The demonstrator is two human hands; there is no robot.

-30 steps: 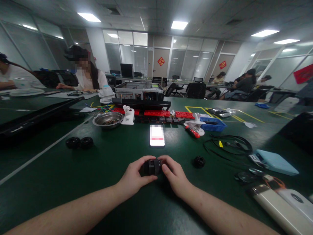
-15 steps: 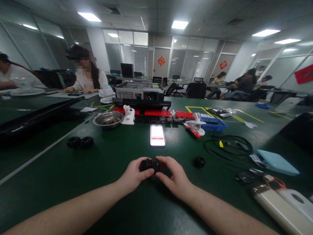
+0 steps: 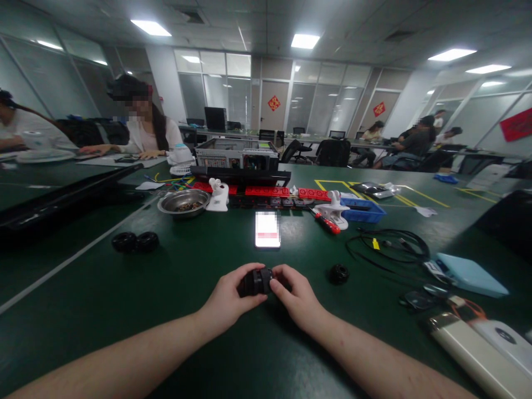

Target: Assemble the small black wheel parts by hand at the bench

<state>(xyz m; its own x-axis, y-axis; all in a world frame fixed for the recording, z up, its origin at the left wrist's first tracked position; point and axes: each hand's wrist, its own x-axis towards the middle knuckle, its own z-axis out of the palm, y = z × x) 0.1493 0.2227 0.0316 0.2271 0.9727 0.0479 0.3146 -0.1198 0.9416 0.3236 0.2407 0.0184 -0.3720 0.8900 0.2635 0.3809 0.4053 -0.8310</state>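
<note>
A person seated or standing at a dark green table (image 3: 249, 360) grips a black, ridged cylindrical object (image 3: 257, 281) near the table's middle, left hand (image 3: 226, 291) wrapped around it, right hand's (image 3: 298, 293) thumb and fingers closed on its right end. A phone with a bright white screen (image 3: 267, 228) lies just beyond; a small, round black glossy piece (image 3: 339, 274) sits to the right.

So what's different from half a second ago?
The thumb of the right hand moved up to the black part; that of the left hand slid lower; neither hand let go. A co-worker's hand moved toward the picture's left. The phone stayed put.
</note>
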